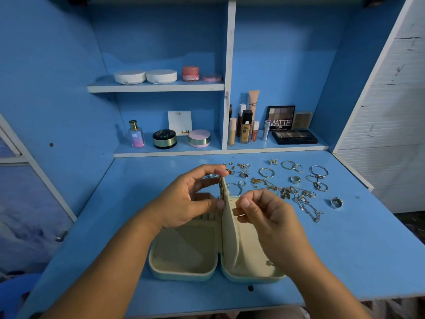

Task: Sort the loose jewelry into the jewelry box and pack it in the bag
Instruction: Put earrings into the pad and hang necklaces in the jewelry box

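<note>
A mint jewelry box (184,271) with cream lining lies open on the blue desk, its middle divider flap (230,217) standing upright. My left hand (190,199) pinches a gold chain (222,187) between thumb and fingers against the flap's top edge. Beside the flap on its right side, my right hand (259,210) has its fingers curled, and I cannot tell if they pinch anything. Loose jewelry lies behind the box: gold and silver chains (305,203), hoops (266,172), rings (295,180), bangles (318,170) and small earrings (243,168).
Shelves at the back hold cosmetics: white compacts (145,76), a perfume bottle (136,134), foundation bottles (246,127) and eyeshadow palettes (294,137). A wide silver ring (336,202) lies near the desk's right edge. No bag is in view.
</note>
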The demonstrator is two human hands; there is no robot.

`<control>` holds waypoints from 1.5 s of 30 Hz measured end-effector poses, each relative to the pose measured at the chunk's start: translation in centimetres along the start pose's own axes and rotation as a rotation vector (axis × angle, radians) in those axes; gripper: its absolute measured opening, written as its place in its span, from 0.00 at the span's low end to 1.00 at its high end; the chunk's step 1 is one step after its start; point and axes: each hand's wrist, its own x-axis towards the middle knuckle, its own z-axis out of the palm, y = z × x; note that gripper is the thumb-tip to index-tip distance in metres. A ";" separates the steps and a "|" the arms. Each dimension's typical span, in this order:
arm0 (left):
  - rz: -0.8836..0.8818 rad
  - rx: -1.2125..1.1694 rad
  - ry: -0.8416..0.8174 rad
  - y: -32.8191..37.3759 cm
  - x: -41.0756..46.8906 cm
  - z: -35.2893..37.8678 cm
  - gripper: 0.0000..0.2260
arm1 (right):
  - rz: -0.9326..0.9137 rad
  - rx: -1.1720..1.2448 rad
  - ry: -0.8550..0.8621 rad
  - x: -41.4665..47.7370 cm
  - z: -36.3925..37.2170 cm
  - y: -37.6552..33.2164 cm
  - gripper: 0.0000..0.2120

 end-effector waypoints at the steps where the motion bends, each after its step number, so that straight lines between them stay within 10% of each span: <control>1: 0.002 0.000 0.000 0.0 0.0 0.1 0.21 | 0.006 0.011 0.005 0.0 0.2 0.1 0.08; 45: -0.009 0.154 0.003 0.0 0.5 0.4 0.22 | 0.017 -0.153 -0.020 0.5 0.6 -0.2 0.08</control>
